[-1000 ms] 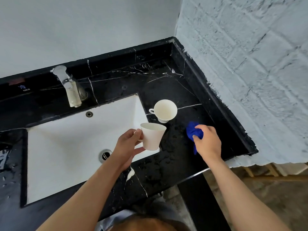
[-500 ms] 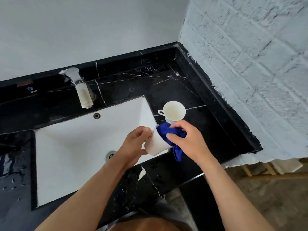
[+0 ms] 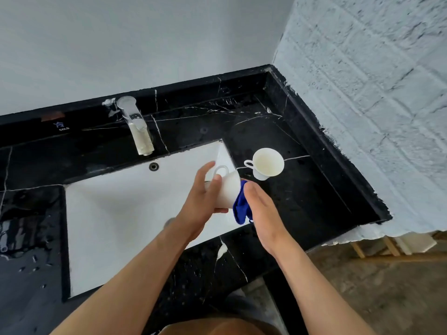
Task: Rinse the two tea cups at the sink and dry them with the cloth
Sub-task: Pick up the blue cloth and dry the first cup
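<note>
My left hand (image 3: 202, 204) grips a white tea cup (image 3: 226, 189) over the right edge of the white sink (image 3: 116, 213). The cup is tipped on its side, handle up and away from me. My right hand (image 3: 262, 213) holds a blue cloth (image 3: 240, 209) against the cup's right side; most of the cloth is hidden between palm and cup. A second white tea cup (image 3: 267, 163) stands upright on the black marble counter (image 3: 314, 189), just beyond and to the right of my hands.
A chrome faucet (image 3: 137, 131) stands behind the sink, with an overflow hole (image 3: 153, 166) below it. A white brick wall (image 3: 375, 105) borders the counter on the right. Water drops lie on the counter at the left (image 3: 21, 238).
My right hand lifted the blue cloth off the counter and brought it against the cup. My left hand has tipped the cup onto its side, handle now up.
</note>
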